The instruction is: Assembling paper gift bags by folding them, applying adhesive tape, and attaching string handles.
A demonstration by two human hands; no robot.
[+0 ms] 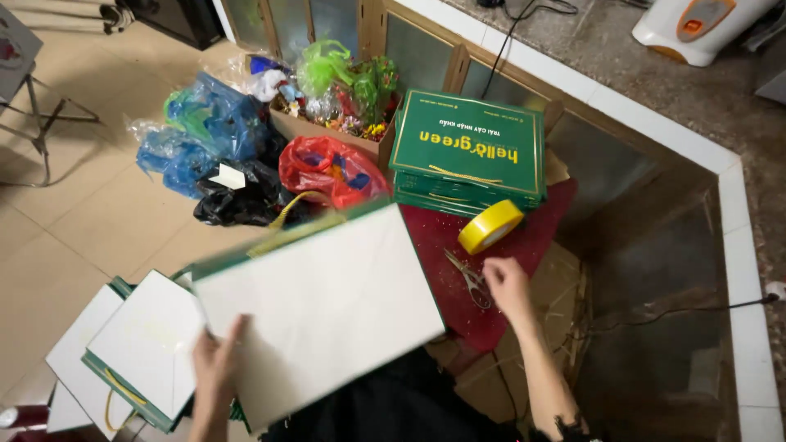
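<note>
Down at the lower centre, the left hand point(217, 368) has its fingers clamped on the edge of a large flat white-and-green box point(319, 307), tilted across the middle of the frame. Right of centre, the right hand point(508, 282) rests with curled fingers on the scissors point(471, 278), which lie on a red cloth point(458, 237); I cannot tell whether they grip. Just above sits a yellow tape roll point(490, 226).
</note>
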